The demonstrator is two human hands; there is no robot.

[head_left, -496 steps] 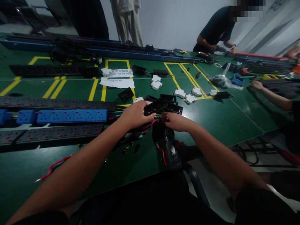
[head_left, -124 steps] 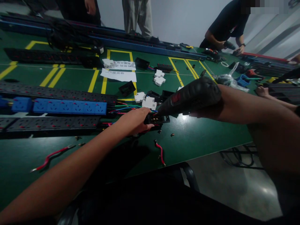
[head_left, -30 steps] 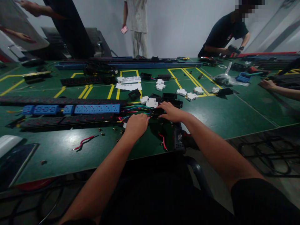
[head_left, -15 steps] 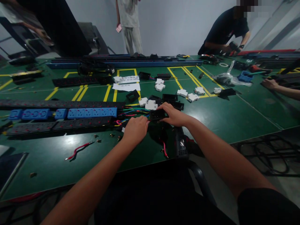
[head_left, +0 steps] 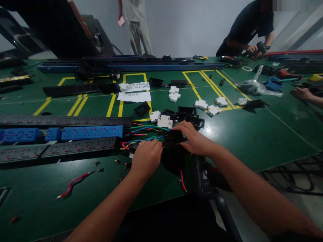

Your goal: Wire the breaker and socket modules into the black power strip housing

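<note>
A small black plastic box (head_left: 173,137) lies between my two hands, its open side facing up. My right hand (head_left: 195,139) grips its right end, thumb below and fingers over the far edge. At the left end, where colored wires (head_left: 151,138) run in, the curled fingers of my left hand (head_left: 147,156) close on the box; the left thumb is hidden. These wires come from a row of socket strips: a black one (head_left: 83,147) in front, a blue one (head_left: 92,135) in the middle and another black one (head_left: 75,121) behind. White breaker-like modules (head_left: 165,121) sit just beyond the box.
A power drill (head_left: 203,174) lies at the table's front edge, right of my hands. Near it is a short red wire (head_left: 183,181); another red wire (head_left: 73,185) and several brass screws (head_left: 126,165) lie left. Paper labels (head_left: 135,97) and more black housings (head_left: 187,111) are farther back. Co-workers stand across the table.
The view has shifted, so the table items appear lower and the strips farther left. Both my hands stay at the black box. Across the table, the co-worker at the right has shifted with a drill.
</note>
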